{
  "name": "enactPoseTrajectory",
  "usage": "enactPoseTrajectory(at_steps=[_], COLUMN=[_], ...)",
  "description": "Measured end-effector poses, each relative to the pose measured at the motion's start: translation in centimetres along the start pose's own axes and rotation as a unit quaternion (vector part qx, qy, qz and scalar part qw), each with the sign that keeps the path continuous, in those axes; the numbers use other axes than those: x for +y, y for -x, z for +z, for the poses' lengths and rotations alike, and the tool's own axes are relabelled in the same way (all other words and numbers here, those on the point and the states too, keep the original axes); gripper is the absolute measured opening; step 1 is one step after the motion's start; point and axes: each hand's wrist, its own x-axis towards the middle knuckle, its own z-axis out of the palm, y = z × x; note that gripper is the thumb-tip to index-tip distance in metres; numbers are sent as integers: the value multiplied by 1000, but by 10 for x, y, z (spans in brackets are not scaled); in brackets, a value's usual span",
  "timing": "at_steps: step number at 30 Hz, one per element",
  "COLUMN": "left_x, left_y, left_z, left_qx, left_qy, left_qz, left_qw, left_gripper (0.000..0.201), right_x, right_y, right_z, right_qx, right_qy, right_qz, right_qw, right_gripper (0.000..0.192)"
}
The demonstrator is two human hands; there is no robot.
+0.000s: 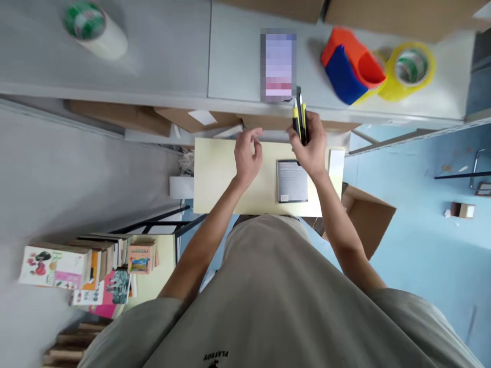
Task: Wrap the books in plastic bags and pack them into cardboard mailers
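Note:
My right hand (311, 148) grips a yellow and black utility knife (299, 118), its tip pointing toward the grey shelf (153, 76). My left hand (247, 156) hovers over the pale yellow table (215, 179) with fingers loosely curled and holds nothing. A grey book (292, 181) lies flat on the table just below my right hand.
On the grey shelf stand a clear tape roll (94, 28), a yellow tape roll (410, 69) and a red and blue tape dispenser (351, 66). Stacks of books (88, 268) sit at lower left. An open cardboard box (368, 217) is on the blue floor at right.

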Motion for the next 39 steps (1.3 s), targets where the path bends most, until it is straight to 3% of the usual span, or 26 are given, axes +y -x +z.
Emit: enactPoseTrajectory(at_steps=[3,6,9,13,18,23,27,34,39], left_x=[-20,-37,-46,-46,-51,-70,-83,-93,-96], left_y=[78,127,142,137,132,117,100,88,89], left_z=[30,58,79,100,107,89,80,81,84], left_qx=[-140,-280,-328,-362,-399,-399,-411,-437,-441], left_qy=[-54,-88,-96,-94,-107,-132,-136,-133,-131], left_qz=[-108,-170,-176,-144,-117,-113,-97,-78,-79], left_qw=[983,941,923,916,903,900,896,886,884], left_gripper=[40,58,78,86,84,85,89,93,95], right_x=[28,60,82,94,99,97,100,118,100], right_y=[73,129,165,187,185,158,136,127,127], right_z=[27,56,74,81,91,111,128,153,154], right_qx=[-20,-64,-94,-111,-162,-237,-274,-255,-280], right_qy=[-21,-17,1,31,92,154,188,179,221], right_qz=[105,205,276,323,345,322,313,331,349], right_qw=[994,977,956,939,920,904,890,891,867], right_gripper=[46,43,42,44,55,75,78,78,75])
